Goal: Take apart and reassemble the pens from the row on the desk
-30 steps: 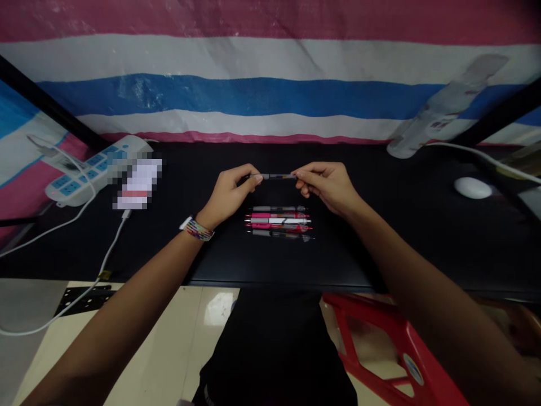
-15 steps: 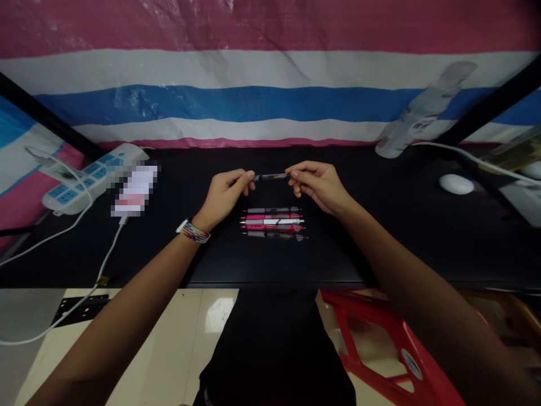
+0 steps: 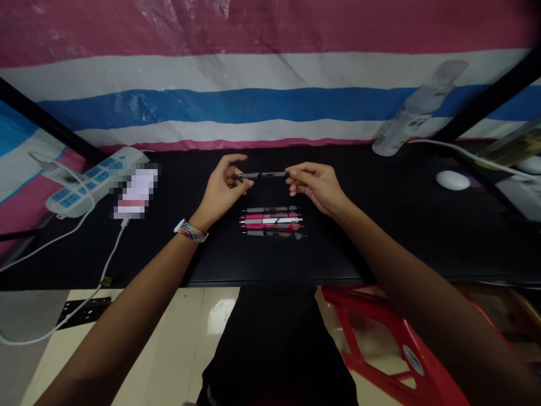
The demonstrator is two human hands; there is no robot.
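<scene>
- A dark pen is held level above the black worktop, just behind a row of five pens.
- The left hand pinches its left end, fingers partly spread.
- The right hand pinches the right end, fingers closed on it.
- Far left – a power strip; far right – a white mouse.

Pen between hands, behind pen row.

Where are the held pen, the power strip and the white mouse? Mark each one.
held pen point(image 3: 262, 175), head view, middle of its barrel.
power strip point(image 3: 91, 181), head view, its top face.
white mouse point(image 3: 452, 180), head view, its top.
</scene>
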